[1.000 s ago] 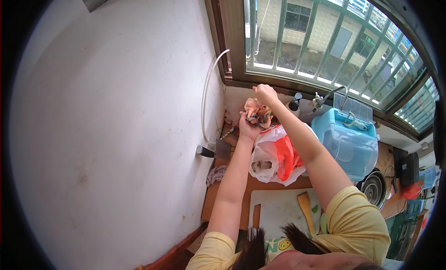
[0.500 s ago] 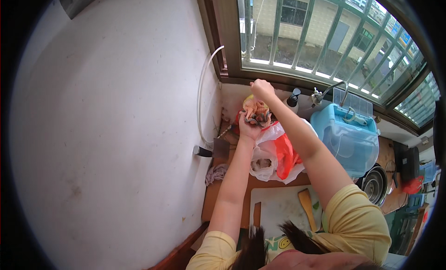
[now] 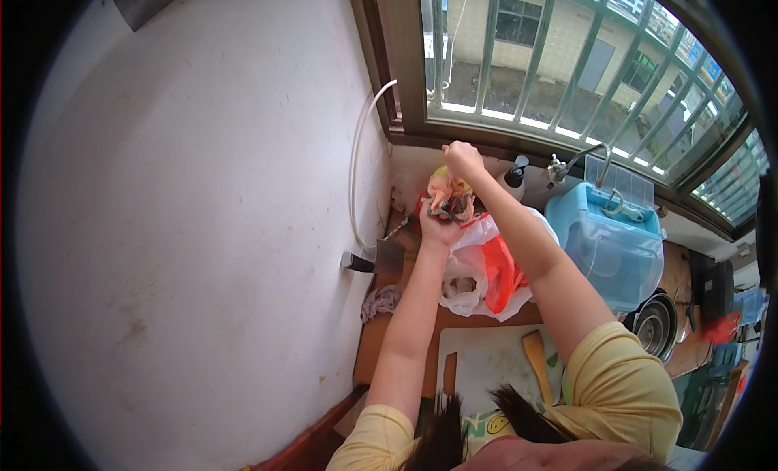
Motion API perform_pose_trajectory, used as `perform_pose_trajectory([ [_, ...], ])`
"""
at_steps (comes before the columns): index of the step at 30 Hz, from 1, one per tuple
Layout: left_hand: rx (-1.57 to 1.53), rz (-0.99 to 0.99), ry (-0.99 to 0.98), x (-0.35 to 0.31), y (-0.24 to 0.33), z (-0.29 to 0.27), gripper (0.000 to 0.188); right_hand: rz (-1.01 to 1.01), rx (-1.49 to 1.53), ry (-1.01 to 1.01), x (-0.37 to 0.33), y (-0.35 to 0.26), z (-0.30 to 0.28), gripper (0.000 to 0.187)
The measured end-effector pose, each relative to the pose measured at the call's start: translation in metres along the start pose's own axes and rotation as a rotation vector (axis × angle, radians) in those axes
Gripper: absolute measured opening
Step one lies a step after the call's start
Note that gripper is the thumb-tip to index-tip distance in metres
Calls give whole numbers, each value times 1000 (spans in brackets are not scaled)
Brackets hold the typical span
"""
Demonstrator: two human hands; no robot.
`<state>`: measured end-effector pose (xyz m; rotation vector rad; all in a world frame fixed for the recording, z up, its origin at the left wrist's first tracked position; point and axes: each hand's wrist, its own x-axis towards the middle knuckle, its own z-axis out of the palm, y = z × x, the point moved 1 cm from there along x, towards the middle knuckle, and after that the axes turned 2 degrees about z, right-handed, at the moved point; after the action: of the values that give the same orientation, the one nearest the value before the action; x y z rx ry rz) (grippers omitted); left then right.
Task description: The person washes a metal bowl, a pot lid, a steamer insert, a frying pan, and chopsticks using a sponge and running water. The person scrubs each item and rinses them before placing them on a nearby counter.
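At the far end of the counter, my left hand (image 3: 438,229) is closed around the lower side of a crumpled orange-pink and dark grey bundle (image 3: 448,197) whose kind I cannot make out. Just beyond and above it is my right hand (image 3: 463,159), its fingers curled shut; whatever they grip is hidden. Something yellow shows behind the bundle, partly covered. A white plastic bag (image 3: 463,299) and a red plastic bag (image 3: 502,266) lie close to my left wrist, between my forearms. Left of that wrist, a black-handled cleaver (image 3: 359,263) is by the wall.
A white cutting board (image 3: 489,353) with a wooden spatula (image 3: 536,359) lies nearest me. To the right stand a blue lidded box (image 3: 608,240), a metal pot (image 3: 655,323), a pump bottle (image 3: 515,173) and a faucet (image 3: 558,170). A rag (image 3: 379,302) and a white hose (image 3: 354,171) are along the left wall.
The view has shifted slightly, so everything sits a little further right. Both hands keep nearly the same pose, and the bundle stays in my left hand, slightly changed in shape.
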<state>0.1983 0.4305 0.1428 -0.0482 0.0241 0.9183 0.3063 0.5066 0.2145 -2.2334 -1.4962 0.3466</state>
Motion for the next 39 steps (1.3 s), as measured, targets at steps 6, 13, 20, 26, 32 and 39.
perform_pose_trajectory([
  [6, 73, 19, -20, -2, 0, 6, 51, 8, -102, -140, 2, -8, -18, 35],
  [13, 82, 79, 19, -1, 12, 7, 41, 41, 12, 59, -2, 2, 7, 49],
  [20, 152, 151, -124, -35, 21, 24, 56, -165, 213, 500, -61, -4, -52, 48],
  [26, 645, 225, 95, -145, -52, 57, 29, -131, 1182, 198, -245, 42, -18, 38],
  [32, 1550, 478, 8, -217, -165, 53, 36, 302, 2031, 11, -379, 76, -51, 41],
  [39, 1205, 242, -201, -282, -277, 34, 32, 464, 1644, 424, -446, 164, -69, 32],
])
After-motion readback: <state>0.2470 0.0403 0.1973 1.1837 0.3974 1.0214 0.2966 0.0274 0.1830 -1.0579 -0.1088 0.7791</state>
